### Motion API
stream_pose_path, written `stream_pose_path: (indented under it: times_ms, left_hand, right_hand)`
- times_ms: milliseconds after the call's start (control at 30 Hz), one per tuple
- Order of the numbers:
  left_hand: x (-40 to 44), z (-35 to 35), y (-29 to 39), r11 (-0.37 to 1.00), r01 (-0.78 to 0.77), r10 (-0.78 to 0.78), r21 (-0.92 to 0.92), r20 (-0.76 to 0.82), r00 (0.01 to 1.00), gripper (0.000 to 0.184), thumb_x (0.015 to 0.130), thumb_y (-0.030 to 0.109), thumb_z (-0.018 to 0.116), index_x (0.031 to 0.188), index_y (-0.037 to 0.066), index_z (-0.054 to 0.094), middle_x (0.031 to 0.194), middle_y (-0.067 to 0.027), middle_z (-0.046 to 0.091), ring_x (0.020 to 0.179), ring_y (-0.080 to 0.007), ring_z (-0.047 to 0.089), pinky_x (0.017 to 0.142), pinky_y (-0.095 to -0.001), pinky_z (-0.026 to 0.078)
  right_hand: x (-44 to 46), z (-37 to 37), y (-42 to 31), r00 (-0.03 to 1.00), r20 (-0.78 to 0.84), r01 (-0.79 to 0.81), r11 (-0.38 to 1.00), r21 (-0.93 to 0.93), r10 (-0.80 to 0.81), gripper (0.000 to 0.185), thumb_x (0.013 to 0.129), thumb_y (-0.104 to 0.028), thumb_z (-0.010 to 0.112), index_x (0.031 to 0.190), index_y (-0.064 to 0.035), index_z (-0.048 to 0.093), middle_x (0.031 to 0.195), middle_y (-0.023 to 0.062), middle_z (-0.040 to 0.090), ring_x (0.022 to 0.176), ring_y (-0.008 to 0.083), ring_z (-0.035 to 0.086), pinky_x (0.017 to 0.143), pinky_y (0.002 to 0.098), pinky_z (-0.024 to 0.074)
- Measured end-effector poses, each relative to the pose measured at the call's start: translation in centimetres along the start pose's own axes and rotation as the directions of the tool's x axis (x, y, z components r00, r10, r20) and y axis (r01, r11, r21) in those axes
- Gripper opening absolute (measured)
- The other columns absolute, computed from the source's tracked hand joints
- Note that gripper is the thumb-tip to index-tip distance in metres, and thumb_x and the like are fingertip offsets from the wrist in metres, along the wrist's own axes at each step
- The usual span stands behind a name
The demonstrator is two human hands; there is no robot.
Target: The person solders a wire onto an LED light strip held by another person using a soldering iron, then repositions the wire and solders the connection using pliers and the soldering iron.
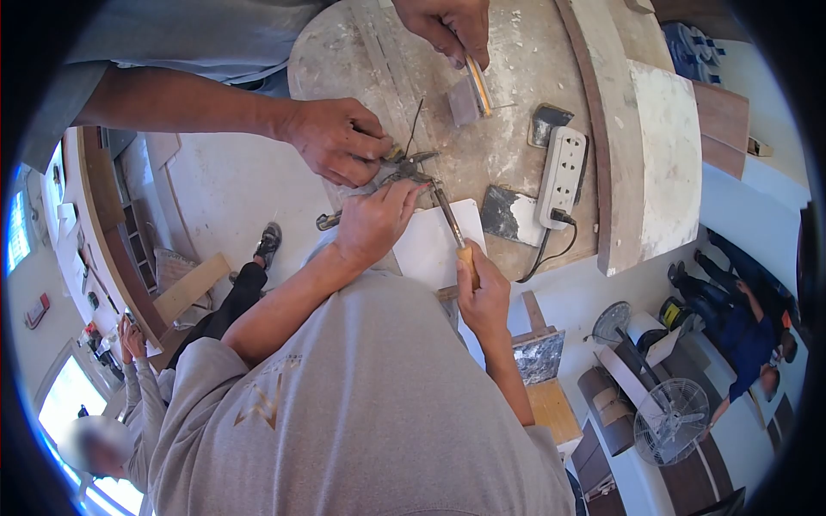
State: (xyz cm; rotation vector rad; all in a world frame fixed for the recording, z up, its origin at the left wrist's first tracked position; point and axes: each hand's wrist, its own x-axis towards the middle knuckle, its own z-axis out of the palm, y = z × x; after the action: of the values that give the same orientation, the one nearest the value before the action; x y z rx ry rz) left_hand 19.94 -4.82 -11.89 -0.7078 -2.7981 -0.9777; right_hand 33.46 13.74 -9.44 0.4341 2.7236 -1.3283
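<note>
My left hand [374,225] is closed around a dark metal tool [404,170], possibly pliers, above the worktable. A dark and yellow handle end [328,221] sticks out beside this hand. My right hand [484,294] grips the wooden handle [466,256] of a thin metal tool, whose shaft slants up to the dark metal tool. A co-worker's hand [340,142] touches the same spot from the upper left. The co-worker's other hand [449,27] holds a yellow-edged tool with a pale block [467,99]. White paper [439,245] lies below the tools.
On the dusty worktable [344,60] are a white power strip [563,176] with a plugged-in cable, a dark plate [514,213] and a small dark box [549,125]. Long boards [656,155] stand at the right. Fans [671,421] and other people are farther off.
</note>
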Motion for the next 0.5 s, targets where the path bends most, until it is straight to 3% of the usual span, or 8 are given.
stream_pose_path:
  times_ms: [500]
  left_hand:
    - [-0.07, 0.04, -0.08, 0.998, -0.045, 0.044, 0.036, 0.019, 0.999, 0.009, 0.091, 0.013, 0.072, 0.091, 0.010, 0.063, 0.069, -0.0068, 0.064, 0.052, -0.0284, 0.064, 0.044, -0.0386, 0.050]
  right_hand:
    - [-0.25, -0.11, -0.18, 1.000, 0.010, -0.021, 1.000, -0.013, 0.021, 0.036, 0.095, -0.014, 0.067, 0.129, -0.0003, 0.065, 0.098, 0.0242, 0.071, 0.086, 0.0397, 0.071, 0.074, 0.0417, 0.0561]
